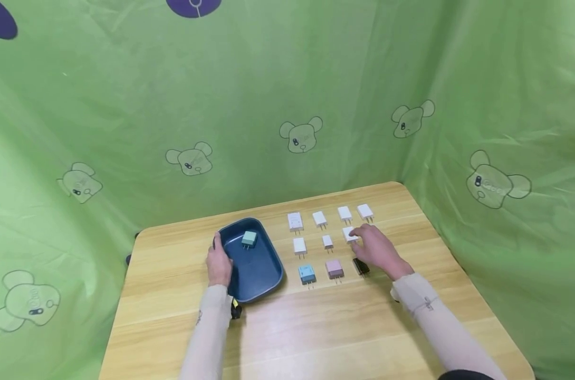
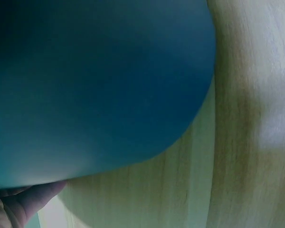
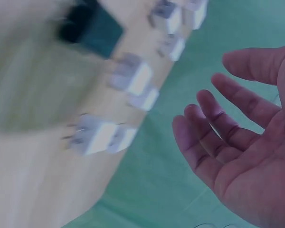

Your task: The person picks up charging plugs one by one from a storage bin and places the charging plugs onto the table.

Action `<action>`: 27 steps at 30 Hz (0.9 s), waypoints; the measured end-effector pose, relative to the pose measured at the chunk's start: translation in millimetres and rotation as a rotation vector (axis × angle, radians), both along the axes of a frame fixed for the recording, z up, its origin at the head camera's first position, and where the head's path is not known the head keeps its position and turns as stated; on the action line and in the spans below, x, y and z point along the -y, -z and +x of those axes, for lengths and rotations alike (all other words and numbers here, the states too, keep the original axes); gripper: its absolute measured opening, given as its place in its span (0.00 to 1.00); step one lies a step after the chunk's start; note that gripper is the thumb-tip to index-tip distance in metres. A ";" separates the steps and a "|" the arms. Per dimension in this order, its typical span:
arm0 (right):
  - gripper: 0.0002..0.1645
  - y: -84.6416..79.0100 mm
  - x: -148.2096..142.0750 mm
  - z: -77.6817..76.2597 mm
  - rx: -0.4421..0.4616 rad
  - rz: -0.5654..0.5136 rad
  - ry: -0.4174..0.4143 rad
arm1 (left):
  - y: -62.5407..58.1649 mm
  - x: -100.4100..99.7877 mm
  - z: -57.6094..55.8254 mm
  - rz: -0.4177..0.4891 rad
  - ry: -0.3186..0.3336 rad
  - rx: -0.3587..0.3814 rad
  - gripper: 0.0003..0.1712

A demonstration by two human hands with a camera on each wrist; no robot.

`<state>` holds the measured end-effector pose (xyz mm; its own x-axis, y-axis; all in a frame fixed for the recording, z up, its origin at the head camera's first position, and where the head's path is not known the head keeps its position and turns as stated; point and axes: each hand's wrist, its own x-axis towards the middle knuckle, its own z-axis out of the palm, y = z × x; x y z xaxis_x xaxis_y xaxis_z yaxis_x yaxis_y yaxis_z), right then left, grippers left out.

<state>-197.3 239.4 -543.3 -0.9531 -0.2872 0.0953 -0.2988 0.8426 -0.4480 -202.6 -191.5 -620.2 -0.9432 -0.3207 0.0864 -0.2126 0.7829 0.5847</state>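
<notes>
My left hand (image 1: 219, 265) grips the left rim of a dark blue plastic tray (image 1: 255, 269), thumb over the edge. A mint-green plug charger (image 1: 249, 239) lies inside the tray. In the left wrist view the tray's smooth blue side (image 2: 109, 95) fills most of the picture, with a bit of the left hand (image 2: 26, 204) at its edge. My right hand (image 1: 377, 249) is over the right end of the charger rows, fingertips right at a white charger (image 1: 349, 234). The right wrist view shows that hand (image 3: 247, 137) with fingers relaxed and apart, holding nothing. A black charger (image 1: 361, 266) lies just below it.
Several other white chargers (image 1: 319, 219) lie in rows on the wooden table (image 1: 173, 295), prongs toward me. A light blue charger (image 1: 307, 274) and a pink one (image 1: 335, 269) form the front row with the black one. Green curtain (image 1: 249, 105) surrounds the table's back and sides.
</notes>
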 end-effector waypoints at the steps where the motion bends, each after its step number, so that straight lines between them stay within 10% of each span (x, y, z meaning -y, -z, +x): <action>1: 0.20 -2.6 4.8 -2.9 -0.001 -0.003 -0.002 | 0.8 -0.4 0.0 -0.001 -0.002 0.000 0.52; 27: 0.24 -46.7 155.5 -35.6 -0.014 -0.055 -0.218 | 1.5 -2.5 -2.4 0.019 -0.012 0.019 0.52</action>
<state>-232.9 83.8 -496.6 -0.8674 -0.4805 0.1293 -0.4778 0.7318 -0.4859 -205.0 -188.9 -621.7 -0.9407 -0.3335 0.0619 -0.2334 0.7688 0.5954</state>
